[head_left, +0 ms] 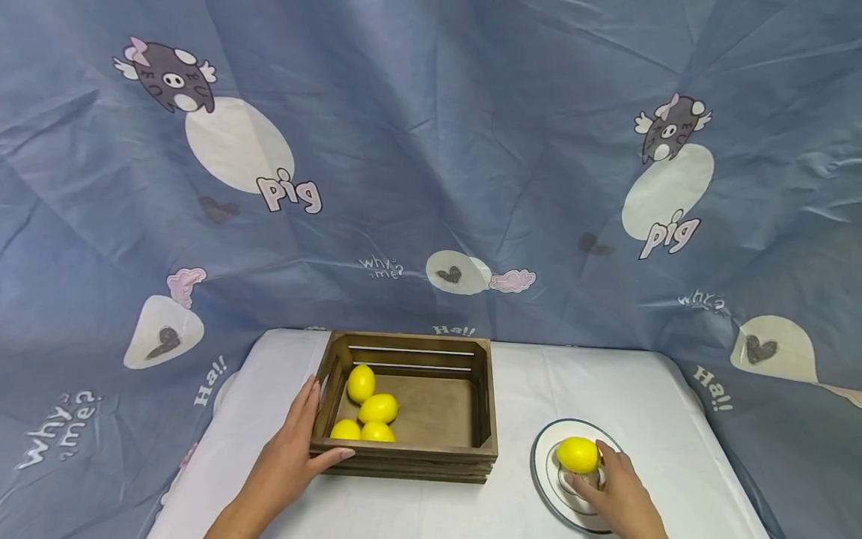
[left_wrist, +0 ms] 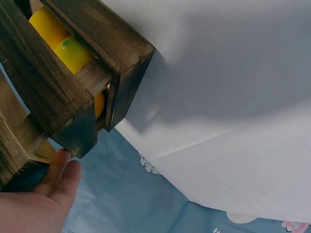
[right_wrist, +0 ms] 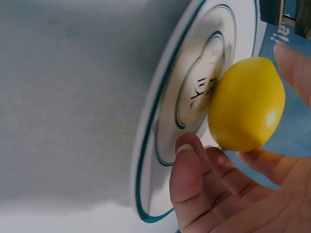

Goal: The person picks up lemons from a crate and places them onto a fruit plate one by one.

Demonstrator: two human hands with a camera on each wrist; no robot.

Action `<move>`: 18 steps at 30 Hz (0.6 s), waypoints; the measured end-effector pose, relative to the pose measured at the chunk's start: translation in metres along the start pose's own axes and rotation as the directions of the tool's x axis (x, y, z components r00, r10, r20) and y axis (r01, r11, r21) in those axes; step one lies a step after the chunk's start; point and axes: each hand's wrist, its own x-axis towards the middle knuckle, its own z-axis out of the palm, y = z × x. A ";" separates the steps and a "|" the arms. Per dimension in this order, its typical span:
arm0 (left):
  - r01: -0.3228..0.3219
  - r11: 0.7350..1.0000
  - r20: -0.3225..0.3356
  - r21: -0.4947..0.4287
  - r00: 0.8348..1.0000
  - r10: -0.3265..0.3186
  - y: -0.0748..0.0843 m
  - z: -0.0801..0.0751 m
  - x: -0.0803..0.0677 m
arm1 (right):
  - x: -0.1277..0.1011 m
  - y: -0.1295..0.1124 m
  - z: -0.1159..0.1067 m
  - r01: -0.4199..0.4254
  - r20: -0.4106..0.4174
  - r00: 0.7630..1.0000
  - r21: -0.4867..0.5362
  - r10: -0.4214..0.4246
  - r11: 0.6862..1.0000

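Head view: beside the crate, the right hand cups a lemon over the plate, while the flat left hand steadies the crate's wall.

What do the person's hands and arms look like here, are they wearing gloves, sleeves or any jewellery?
Both are bare. The left hand and right hand show no gloves, rings or watch, and the forearms carry no sleeves as far as the head view reaches. The fingers have short, unpainted-looking nails.
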 end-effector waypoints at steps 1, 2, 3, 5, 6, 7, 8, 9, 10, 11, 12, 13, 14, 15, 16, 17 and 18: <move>-0.001 1.000 -0.002 -0.001 1.000 0.001 0.000 0.000 0.000 | 0.000 0.000 -0.001 -0.008 0.006 1.000 0.003 0.008 1.000; -0.001 1.000 -0.003 0.000 1.000 0.001 0.000 0.000 0.000 | 0.001 0.000 -0.001 -0.014 0.009 1.000 0.004 0.014 1.000; -0.003 1.000 -0.004 0.000 1.000 0.003 0.000 0.000 0.000 | 0.000 0.000 -0.002 -0.015 0.011 1.000 0.007 0.015 1.000; -0.003 1.000 -0.003 -0.003 1.000 0.003 0.000 0.000 0.000 | 0.000 -0.001 -0.003 -0.016 0.005 1.000 0.012 0.016 1.000; -0.003 1.000 -0.003 -0.003 1.000 0.003 0.000 0.000 0.000 | -0.001 -0.002 -0.003 -0.017 -0.007 1.000 0.007 0.017 1.000; -0.003 1.000 -0.002 -0.003 1.000 0.003 -0.001 0.000 0.000 | -0.002 -0.003 -0.004 -0.020 -0.021 1.000 0.004 0.020 1.000; -0.003 1.000 0.000 -0.003 1.000 0.003 -0.001 0.000 0.000 | -0.004 -0.004 -0.006 -0.019 -0.042 0.999 -0.002 0.019 1.000; -0.002 1.000 0.002 -0.003 1.000 0.002 -0.001 0.000 -0.001 | -0.005 -0.005 -0.008 -0.020 -0.064 0.998 -0.005 0.019 1.000; -0.002 1.000 0.003 -0.002 1.000 0.002 -0.001 0.000 -0.001 | -0.007 -0.007 -0.010 -0.023 -0.090 0.996 -0.006 0.022 1.000; -0.001 1.000 0.003 0.000 1.000 0.001 -0.001 0.000 -0.001 | -0.008 -0.009 -0.013 -0.025 -0.114 0.993 -0.006 0.024 1.000; -0.001 1.000 0.002 0.002 1.000 0.001 -0.001 0.000 -0.001 | -0.010 -0.012 -0.016 -0.029 -0.138 0.990 -0.007 0.028 1.000; -0.001 1.000 0.001 0.005 1.000 0.001 -0.001 0.001 -0.001 | -0.010 -0.014 -0.020 -0.030 -0.154 0.988 0.001 0.029 1.000; -0.001 1.000 0.000 0.008 1.000 0.001 -0.001 0.001 -0.001 | -0.011 -0.017 -0.024 -0.031 -0.167 0.985 0.008 0.032 0.999; -0.002 1.000 -0.002 0.009 1.000 0.002 -0.001 0.001 0.000 | -0.012 -0.019 -0.028 -0.034 -0.177 0.984 0.017 0.036 0.999; -0.004 1.000 -0.004 0.010 1.000 0.004 -0.001 0.001 0.000 | -0.012 -0.022 -0.032 -0.036 -0.184 0.982 0.028 0.041 0.999; -0.004 1.000 -0.005 0.010 1.000 0.004 -0.001 0.001 0.000 | -0.012 -0.024 -0.036 -0.039 -0.189 0.981 0.042 0.047 0.998; -0.006 1.000 -0.006 0.011 1.000 0.006 -0.001 0.001 0.000 | -0.012 -0.027 -0.039 -0.040 -0.193 0.980 0.061 0.052 0.997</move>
